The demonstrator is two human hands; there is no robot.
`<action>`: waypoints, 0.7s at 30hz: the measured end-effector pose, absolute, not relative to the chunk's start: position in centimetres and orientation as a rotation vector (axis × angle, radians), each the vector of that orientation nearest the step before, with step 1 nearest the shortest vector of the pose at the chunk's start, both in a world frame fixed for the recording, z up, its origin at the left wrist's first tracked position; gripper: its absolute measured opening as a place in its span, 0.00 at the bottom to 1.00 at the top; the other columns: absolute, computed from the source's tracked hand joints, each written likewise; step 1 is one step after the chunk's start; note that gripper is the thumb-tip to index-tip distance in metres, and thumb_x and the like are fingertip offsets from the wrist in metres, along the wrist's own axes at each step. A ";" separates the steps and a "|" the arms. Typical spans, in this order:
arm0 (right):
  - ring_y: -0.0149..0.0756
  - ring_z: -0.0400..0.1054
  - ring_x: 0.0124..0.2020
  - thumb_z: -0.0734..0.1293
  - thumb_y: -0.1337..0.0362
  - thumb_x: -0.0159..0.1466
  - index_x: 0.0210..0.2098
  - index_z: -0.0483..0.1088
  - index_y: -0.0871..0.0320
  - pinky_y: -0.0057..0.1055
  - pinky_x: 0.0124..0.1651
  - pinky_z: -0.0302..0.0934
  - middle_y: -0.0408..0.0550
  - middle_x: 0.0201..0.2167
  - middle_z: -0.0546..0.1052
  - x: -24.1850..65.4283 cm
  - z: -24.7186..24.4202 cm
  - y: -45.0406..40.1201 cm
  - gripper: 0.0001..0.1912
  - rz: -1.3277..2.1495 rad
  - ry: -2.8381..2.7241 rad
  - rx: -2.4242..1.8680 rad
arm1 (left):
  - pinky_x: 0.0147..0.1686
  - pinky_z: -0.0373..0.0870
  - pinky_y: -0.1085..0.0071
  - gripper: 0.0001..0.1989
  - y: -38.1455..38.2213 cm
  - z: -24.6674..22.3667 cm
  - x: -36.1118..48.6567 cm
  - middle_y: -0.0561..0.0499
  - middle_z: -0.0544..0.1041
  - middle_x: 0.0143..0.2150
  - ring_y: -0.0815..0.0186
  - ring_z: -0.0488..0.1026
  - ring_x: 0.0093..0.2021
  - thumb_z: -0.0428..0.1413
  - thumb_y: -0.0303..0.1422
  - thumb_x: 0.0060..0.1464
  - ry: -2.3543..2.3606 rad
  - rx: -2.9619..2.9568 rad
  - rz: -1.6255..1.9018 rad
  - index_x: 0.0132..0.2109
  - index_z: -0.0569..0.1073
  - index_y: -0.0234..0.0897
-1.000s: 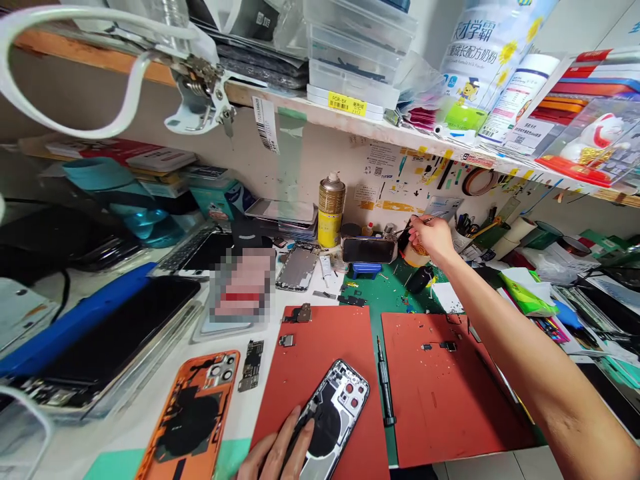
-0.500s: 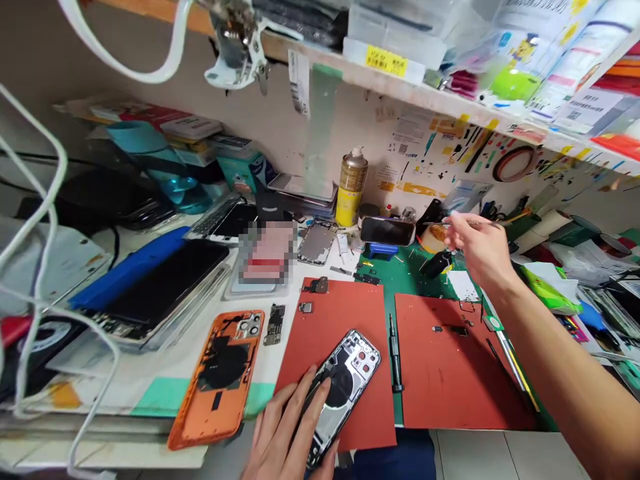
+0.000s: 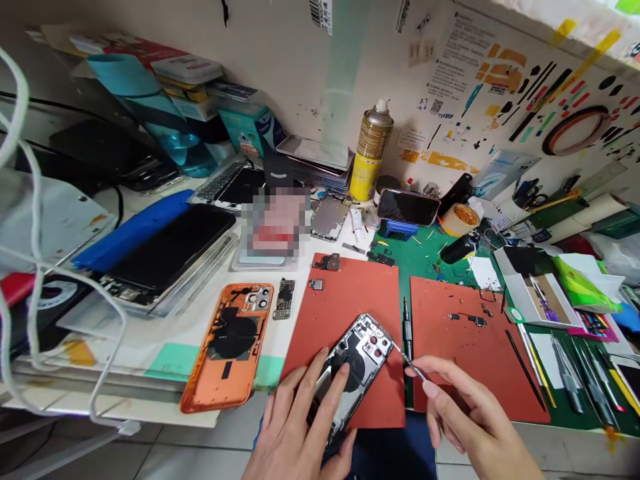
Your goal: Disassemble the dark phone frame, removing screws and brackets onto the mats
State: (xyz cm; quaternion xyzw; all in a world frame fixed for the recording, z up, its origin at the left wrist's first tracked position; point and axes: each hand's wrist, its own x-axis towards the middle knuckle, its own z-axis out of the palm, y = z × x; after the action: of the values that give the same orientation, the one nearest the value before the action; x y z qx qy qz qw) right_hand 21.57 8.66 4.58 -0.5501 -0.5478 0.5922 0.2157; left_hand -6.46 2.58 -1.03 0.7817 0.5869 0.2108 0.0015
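My left hand (image 3: 305, 420) lies over the lower part of a silver phone housing (image 3: 367, 347) with a black round pad, its fingers and thumb gripping the edges. The housing rests tilted on the left red mat (image 3: 320, 320). Between the thumb and fingers of my right hand (image 3: 460, 400) is a thin metal tool (image 3: 414, 369), whose tip reaches the housing's edge beside the camera holes. A black screwdriver (image 3: 407, 327) lies between the two mats. To the left are an orange phone housing (image 3: 235, 360) and a small circuit board (image 3: 284, 299).
Small parts (image 3: 477, 321) lie on the right red mat (image 3: 465, 373). Behind stand a yellow spray can (image 3: 370, 153) and a propped phone (image 3: 407, 208). Tweezers (image 3: 567, 373) and other tools lie at right. White cables (image 3: 37, 267) hang at the far left.
My right hand has come down from the back of the bench to the silver housing, and the tool now shows in it. The view has tilted down; the shelf is mostly out of frame.
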 end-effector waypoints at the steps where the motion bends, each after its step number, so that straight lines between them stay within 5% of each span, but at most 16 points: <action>1: 0.38 0.74 0.25 0.62 0.44 0.78 0.66 0.74 0.46 0.35 0.30 0.69 0.45 0.30 0.78 21.0 4.5 8.9 0.24 1.625 -1.535 -1.530 | 0.57 0.73 0.49 0.34 2.8 -0.8 -6.5 0.35 0.67 0.74 0.43 0.69 0.65 0.57 0.32 0.68 1.827 2.489 0.631 0.77 0.62 0.40; 5: 0.35 0.75 0.28 0.66 0.44 0.76 0.61 0.79 0.45 0.32 0.31 0.72 0.49 0.42 0.82 19.7 4.5 10.1 0.22 1.431 -1.644 -1.578 | 0.55 0.72 0.51 0.38 4.4 0.1 -6.1 0.35 0.67 0.73 0.44 0.70 0.61 0.60 0.40 0.66 1.816 2.547 0.568 0.78 0.62 0.42; 8: 0.41 0.78 0.38 0.67 0.46 0.75 0.57 0.83 0.46 0.31 0.36 0.74 0.49 0.39 0.82 19.5 4.6 10.5 0.19 1.294 -1.751 -1.611 | 0.51 0.72 0.53 0.37 5.7 0.7 -5.4 0.34 0.70 0.68 0.45 0.71 0.57 0.60 0.40 0.66 1.833 2.542 0.555 0.78 0.63 0.41; 15: 0.38 0.71 0.27 0.66 0.48 0.76 0.55 0.84 0.47 0.30 0.25 0.66 0.47 0.30 0.78 19.1 5.0 10.8 0.19 1.162 -1.839 -1.640 | 0.47 0.71 0.52 0.29 7.0 1.0 -3.9 0.34 0.73 0.60 0.47 0.71 0.51 0.56 0.40 0.70 1.932 2.425 0.523 0.74 0.69 0.38; 21: 0.40 0.74 0.31 0.65 0.48 0.77 0.57 0.83 0.49 0.31 0.31 0.70 0.48 0.32 0.80 18.7 5.1 10.7 0.20 1.227 -1.838 -1.630 | 0.46 0.70 0.53 0.28 7.0 0.3 -4.1 0.34 0.73 0.60 0.47 0.70 0.51 0.55 0.40 0.71 1.906 2.452 0.549 0.73 0.70 0.38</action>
State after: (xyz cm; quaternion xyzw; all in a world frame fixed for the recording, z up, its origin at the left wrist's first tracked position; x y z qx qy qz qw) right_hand 18.69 10.72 5.05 -0.5820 -0.6562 0.4382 0.1965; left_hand -4.06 7.03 0.31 0.7774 0.6044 0.1740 -0.0061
